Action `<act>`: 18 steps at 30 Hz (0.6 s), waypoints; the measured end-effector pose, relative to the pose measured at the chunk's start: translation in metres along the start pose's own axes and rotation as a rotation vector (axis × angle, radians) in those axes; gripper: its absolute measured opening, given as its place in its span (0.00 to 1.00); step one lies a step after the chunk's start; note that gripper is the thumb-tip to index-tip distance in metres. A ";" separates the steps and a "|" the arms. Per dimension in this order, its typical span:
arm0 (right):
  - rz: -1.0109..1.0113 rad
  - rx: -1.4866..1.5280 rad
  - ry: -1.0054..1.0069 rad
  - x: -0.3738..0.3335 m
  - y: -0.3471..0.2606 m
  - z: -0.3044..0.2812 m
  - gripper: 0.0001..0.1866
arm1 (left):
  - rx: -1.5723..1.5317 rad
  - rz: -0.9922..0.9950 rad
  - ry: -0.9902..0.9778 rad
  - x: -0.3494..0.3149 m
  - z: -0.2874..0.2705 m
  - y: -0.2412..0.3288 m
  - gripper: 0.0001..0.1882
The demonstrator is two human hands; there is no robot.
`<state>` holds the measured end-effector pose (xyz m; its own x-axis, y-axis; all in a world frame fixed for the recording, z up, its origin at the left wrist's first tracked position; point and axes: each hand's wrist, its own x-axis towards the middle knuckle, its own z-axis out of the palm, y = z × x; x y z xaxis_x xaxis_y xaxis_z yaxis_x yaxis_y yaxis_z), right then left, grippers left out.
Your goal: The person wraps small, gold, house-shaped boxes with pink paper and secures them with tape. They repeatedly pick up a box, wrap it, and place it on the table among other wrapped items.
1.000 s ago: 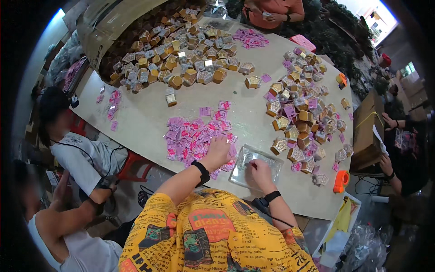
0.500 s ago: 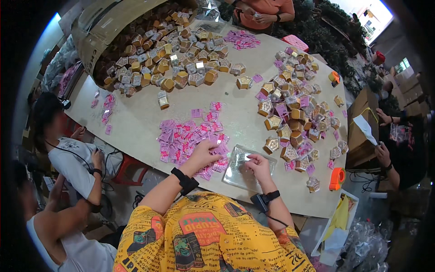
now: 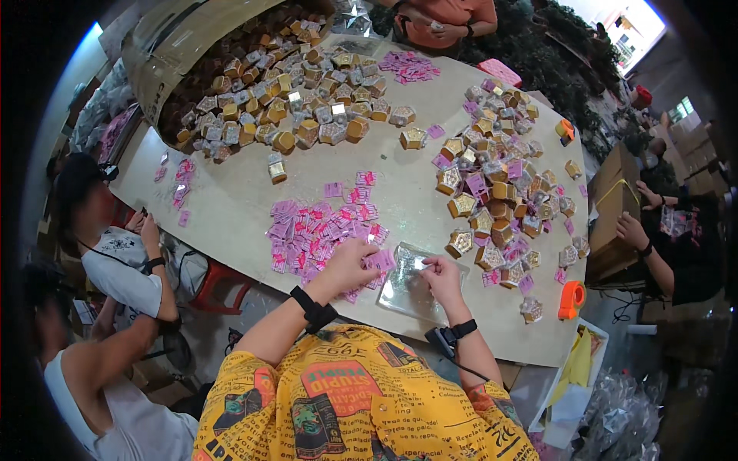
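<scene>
My left hand [image 3: 350, 265] rests at the near edge of a spread of small pink tags [image 3: 319, 230], fingers pinched on one pink tag [image 3: 380, 260]. My right hand [image 3: 441, 274] lies on a clear plastic sheet [image 3: 411, 296] in front of me, fingertips closed on something small that I cannot make out. Both wrists wear black bands. Just right of the sheet stands a small gold box [image 3: 460, 243], at the edge of a cluster of gold boxes with pink tags [image 3: 503, 180].
A large heap of gold and silver boxes [image 3: 292, 100] spills from a cardboard carton at the far left of the pale table [image 3: 231, 207]. Orange tape dispensers [image 3: 571, 300] sit at the right edge. People sit on my left, opposite, and right.
My view has shifted slightly. My left hand has moved from the pink tag pile toward the clear sheet, closer to my right hand, which stays on the sheet.
</scene>
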<state>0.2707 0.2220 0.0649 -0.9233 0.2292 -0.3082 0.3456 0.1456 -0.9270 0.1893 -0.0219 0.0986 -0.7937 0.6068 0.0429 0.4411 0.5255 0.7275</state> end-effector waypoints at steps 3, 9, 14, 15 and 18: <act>-0.067 0.028 0.006 0.000 -0.013 0.000 0.09 | 0.137 0.143 0.027 0.002 -0.004 0.012 0.24; -0.344 -0.342 0.116 -0.002 -0.034 0.008 0.08 | 0.256 0.252 0.047 0.003 -0.008 0.035 0.22; -0.409 -0.392 0.092 -0.007 -0.055 0.023 0.08 | 0.291 0.271 0.040 0.002 -0.007 0.036 0.23; -0.382 -0.331 0.068 -0.007 -0.056 0.024 0.08 | 0.308 0.278 0.042 0.001 -0.008 0.037 0.24; -0.304 -0.135 0.004 -0.005 -0.055 0.024 0.08 | 0.228 0.276 0.121 0.002 -0.007 0.042 0.21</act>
<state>0.2527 0.1899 0.1127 -0.9870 0.1596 -0.0206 0.0737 0.3344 -0.9396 0.2029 -0.0025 0.1341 -0.6694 0.6766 0.3067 0.7167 0.4794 0.5066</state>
